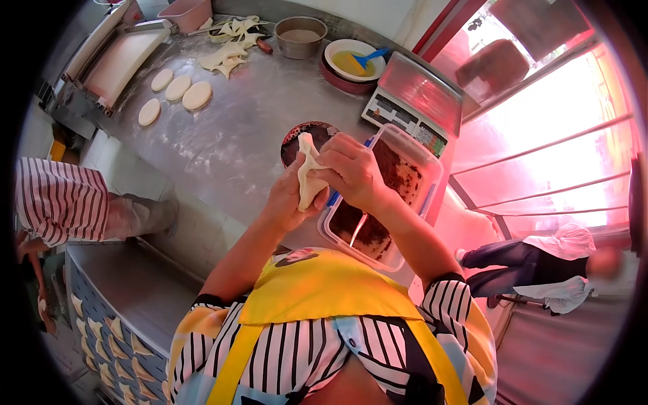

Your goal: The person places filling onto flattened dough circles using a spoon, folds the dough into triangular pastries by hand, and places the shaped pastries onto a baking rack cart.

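A piece of pale dough (308,181), folded and thin at the edges, is held up between my two hands over the front of the steel table. My left hand (285,197) is wrapped around its lower left side. With bent fingers, my right hand (352,170) pinches its right edge. Just beneath my right forearm stands a clear plastic box (432,177) holding dark brown crumbly filling (390,165) and a shiny utensil. A bowl with a red patterned rim (289,140) sits behind the dough, partly hidden by my hands.
Several dough rounds (197,96) and dough scraps (226,55) lie on the steel table (236,128). A metal pot (301,38), a white bowl (378,66) with a blue brush (370,59), and a scale (405,115) line the back. Shaped pastries (115,351) fill a tray lower left. Two people stand nearby.
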The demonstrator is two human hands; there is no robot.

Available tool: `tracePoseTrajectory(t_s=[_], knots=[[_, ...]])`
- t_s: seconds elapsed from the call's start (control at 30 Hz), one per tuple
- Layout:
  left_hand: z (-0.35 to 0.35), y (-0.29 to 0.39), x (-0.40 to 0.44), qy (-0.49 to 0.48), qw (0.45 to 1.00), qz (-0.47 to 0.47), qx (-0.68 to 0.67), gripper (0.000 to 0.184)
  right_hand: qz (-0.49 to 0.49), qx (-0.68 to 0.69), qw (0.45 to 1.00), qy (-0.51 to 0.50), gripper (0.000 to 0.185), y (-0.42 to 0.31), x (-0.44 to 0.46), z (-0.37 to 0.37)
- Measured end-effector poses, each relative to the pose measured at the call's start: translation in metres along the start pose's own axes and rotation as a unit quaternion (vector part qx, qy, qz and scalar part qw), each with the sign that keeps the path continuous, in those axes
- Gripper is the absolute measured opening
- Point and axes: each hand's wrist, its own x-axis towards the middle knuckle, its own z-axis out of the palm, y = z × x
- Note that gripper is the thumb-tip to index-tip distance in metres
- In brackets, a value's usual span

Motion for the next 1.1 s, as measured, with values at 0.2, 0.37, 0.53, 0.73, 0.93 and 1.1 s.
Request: tracePoseTrajectory(t_s=[0.2, 0.37, 0.53, 0.73, 0.93, 1.1], knots=[[0.012, 0.009, 0.003, 0.056, 0.998, 0.03, -0.013, 0.045, -0.002, -0.013, 0.999, 0.041, 0.022, -0.002, 0.002, 0.002], [0.013, 0.019, 0.005, 0.064, 0.996, 0.064, 0.008, 0.048, -0.003, -0.05, 0.996, 0.07, 0.022, -0.002, 0.001, -0.001], [-0.008, 0.028, 0.003, -0.037, 0.998, 0.039, -0.034, 0.048, 0.07, -0.048, 0.995, 0.051, 0.018, -0.006, -0.003, 0.002], [-0.024, 0.021, -0.002, 0.027, 0.791, 0.298, 0.534, 0.029, 0.134, 0.108, 0.983, 0.07, 0.013, -0.002, -0.019, 0.008], [-0.047, 0.002, 0.019, -0.023, 0.672, 0.391, 0.629, 0.034, 0.05, 0.003, 0.991, 0.124, 0.014, 0.005, -0.034, 0.004], [0.035, -0.012, 0.007, 0.146, 0.988, 0.032, -0.036, 0.042, 0.142, 0.052, 0.981, 0.125, 0.016, -0.029, -0.06, -0.037]])
